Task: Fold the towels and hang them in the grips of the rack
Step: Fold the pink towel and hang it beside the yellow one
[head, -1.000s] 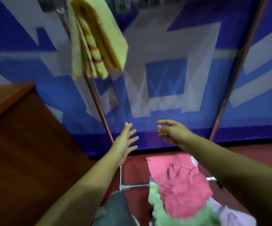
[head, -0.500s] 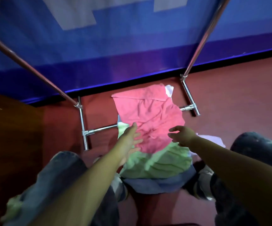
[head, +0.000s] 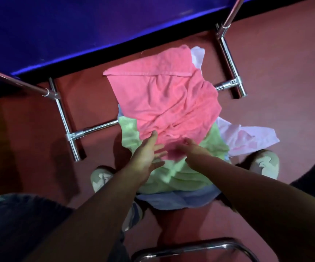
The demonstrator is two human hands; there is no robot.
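A pile of towels lies on the red floor between the chrome feet of the rack (head: 71,136). A crumpled pink towel (head: 164,97) tops it, over a light green towel (head: 173,174), a blue towel (head: 179,200) and a pale lilac towel (head: 247,138). My left hand (head: 146,156) reaches down with straight, spread fingers, its fingertips at the pink towel's near edge. My right hand (head: 192,149) hovers at the same edge with loosely bent fingers. Neither hand holds cloth. The rack's grips are out of view.
The rack's slanted poles rise at the left (head: 16,83) and upper right (head: 230,16) in front of a blue wall panel (head: 96,25). My shoes (head: 262,163) stand beside the pile. A chrome curved bar (head: 190,248) crosses the bottom.
The view has tilted from the hung yellow towel down to the floor pile. Both hands have dropped toward the pink towel and now reach its near edge.
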